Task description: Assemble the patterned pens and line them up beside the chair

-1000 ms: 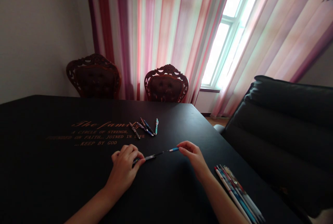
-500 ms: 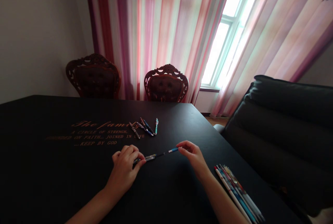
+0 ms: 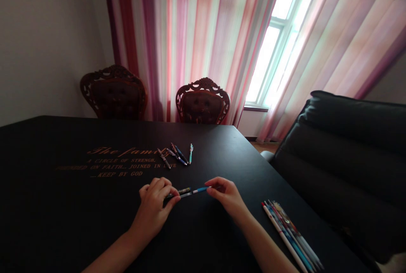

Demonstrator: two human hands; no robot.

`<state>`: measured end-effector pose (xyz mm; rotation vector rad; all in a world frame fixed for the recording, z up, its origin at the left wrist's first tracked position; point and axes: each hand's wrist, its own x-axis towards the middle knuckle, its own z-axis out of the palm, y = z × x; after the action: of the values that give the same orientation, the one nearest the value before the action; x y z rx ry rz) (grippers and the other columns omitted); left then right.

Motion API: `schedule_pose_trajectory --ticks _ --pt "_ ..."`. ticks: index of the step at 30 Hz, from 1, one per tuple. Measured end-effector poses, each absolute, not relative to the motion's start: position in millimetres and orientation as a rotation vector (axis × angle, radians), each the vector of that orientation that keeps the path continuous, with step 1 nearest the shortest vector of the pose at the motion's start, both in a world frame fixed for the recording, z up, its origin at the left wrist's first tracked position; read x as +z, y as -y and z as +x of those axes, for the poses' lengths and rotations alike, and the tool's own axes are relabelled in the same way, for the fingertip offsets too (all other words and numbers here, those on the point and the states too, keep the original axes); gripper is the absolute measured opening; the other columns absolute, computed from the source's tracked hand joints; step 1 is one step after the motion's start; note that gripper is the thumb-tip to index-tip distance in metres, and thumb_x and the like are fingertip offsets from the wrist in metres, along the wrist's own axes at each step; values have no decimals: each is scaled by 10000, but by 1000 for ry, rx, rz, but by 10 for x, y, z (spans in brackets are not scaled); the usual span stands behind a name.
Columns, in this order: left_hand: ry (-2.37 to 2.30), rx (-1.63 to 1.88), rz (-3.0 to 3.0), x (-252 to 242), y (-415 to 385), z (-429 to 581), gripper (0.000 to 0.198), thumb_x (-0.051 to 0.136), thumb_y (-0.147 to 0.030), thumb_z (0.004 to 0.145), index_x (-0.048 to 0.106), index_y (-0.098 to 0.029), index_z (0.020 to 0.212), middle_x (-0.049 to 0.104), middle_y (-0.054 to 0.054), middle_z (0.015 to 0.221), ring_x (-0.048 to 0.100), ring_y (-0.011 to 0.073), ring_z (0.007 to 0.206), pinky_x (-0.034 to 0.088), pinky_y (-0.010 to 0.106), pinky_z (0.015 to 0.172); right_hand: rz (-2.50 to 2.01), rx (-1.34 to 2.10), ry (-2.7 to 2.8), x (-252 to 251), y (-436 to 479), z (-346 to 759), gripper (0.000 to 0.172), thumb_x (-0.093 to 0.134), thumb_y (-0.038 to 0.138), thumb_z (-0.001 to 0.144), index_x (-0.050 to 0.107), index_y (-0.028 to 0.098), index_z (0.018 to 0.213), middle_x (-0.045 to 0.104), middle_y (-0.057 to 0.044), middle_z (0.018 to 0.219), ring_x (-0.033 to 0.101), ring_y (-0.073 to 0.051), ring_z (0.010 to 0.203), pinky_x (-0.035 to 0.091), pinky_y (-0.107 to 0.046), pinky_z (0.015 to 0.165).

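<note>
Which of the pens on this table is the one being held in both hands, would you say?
The pen between the left hand and right hand; others lie untouched.

Black table [image 3: 63,205] with gold lettering [image 3: 116,164]; pink-striped curtains [image 3: 190,40]; blue-tipped pen [image 3: 190,191]; dark red chairs [image 3: 203,103].

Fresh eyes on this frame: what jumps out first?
Two bare hands meet at the near middle of the black table: the left hand and right hand pinch a thin pen between them. Behind, striped pink curtains glow beside a bright window. Gold lettering marks the tabletop, with loose pens beyond it.
</note>
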<state>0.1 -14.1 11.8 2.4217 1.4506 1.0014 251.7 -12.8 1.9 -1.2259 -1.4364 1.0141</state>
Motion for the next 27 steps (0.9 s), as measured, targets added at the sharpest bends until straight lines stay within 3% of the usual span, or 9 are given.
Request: schedule_pose_trajectory --ticks 6,11,18,23,27 --pt "-1456 1000 2406 92 127 -13 87 626 -342 856 673 -278 893 640 15 975 543 250 972 324 405 867 -1221 1077 1412 18 152 2463 264 744 397 706 738 193 873 658 -4 714 550 -154 648 398 -265 599" --pt "-1515 994 2367 59 38 -69 316 684 -417 801 632 -319 1097 648 28 1083 540 274 1049 333 422 881 -1222 1056 1316 62 138 2556 263 744 406 708 740 194 863 685 -14 760 577 -175 718 417 -281 666" --pt "-1604 830 2330 25 -14 -106 138 627 -231 814 692 -310 906 667 10 1095 547 272 1074 313 431 857 -1240 1019 1245 75 54 2794 256 756 381 693 733 181 850 693 -21 779 587 -188 762 413 -297 723" --pt "-1623 841 2167 17 -50 -134 127 581 -277 844 661 -305 938 719 -13 964 627 245 959 317 430 875 -1263 1014 1250 78 27 2867 259 761 383 673 729 176 825 692 -22 761 587 -191 749 409 -304 720" --pt "-1592 855 2106 21 -76 -147 133 562 -314 850 650 -302 948 730 -10 986 643 245 965 318 439 899 -1270 1007 1273 53 15 2866 274 754 397 672 730 176 832 696 -28 774 590 -196 754 413 -304 716"
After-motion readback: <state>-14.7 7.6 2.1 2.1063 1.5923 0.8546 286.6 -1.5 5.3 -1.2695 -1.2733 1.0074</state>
